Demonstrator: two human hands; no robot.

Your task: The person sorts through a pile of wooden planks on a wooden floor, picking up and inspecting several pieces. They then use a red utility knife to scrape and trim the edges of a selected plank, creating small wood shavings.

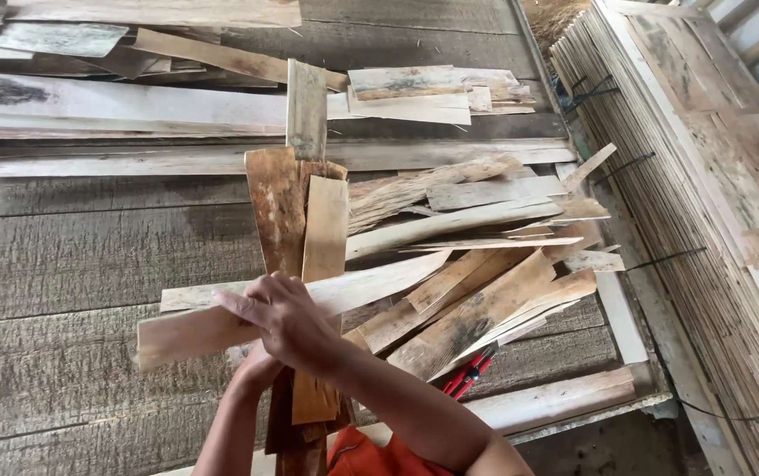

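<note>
Now sorting veneer scraps at the counter's [88, 264] near edge: right hand [287, 322] clamped on a pale strip [220, 324] laid crosswise, left hand [256, 370] wrapped around upright brown strips [295, 229]; next probably squaring the bundle.
</note>
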